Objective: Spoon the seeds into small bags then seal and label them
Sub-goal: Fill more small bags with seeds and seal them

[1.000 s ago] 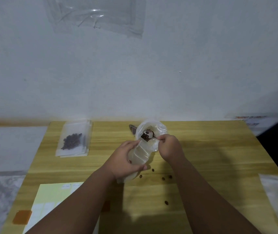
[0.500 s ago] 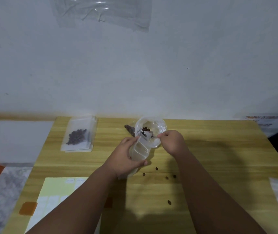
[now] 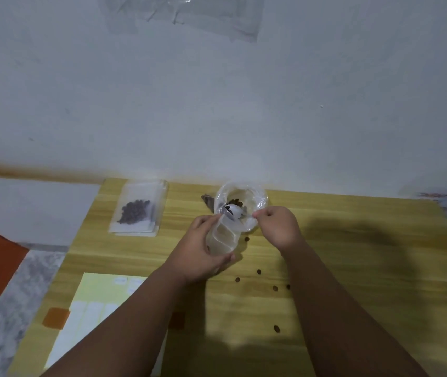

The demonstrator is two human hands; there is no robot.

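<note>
**Two grips engaged: spoon at bag mouth**

1. Left grip (image 3: 197, 251): fingers and thumb curled round the lower part of a small clear bag (image 3: 223, 236), holding it off the worktop (image 3: 352, 268). The bag's long axis runs from the palm away toward the wall, leaning slightly right. Its mouth is the far end and points at the spoon.

2. Right grip (image 3: 278, 227): fingers closed, pinching the handle end of a white spoon (image 3: 233, 210). The spoon's long axis lies roughly left to right, with the bowl pointing left. The bowl carries a few dark seeds and sits at the bag's mouth. Whether it is inside the mouth cannot be told.

3. Directly behind the spoon an open clear pouch (image 3: 255, 198) stands on the worktop, mouth facing up, with more seeds (image 3: 236, 201) inside.

4. Several loose seeds (image 3: 259, 271) lie scattered on the worktop between and near the forearms.

5. Far left corner: a filled bag (image 3: 138, 210) lies flat, apparently on top of other bags, well apart from the grips.

6. Near left: a label sheet (image 3: 94, 295) lies flat, partly under the left forearm.
</note>
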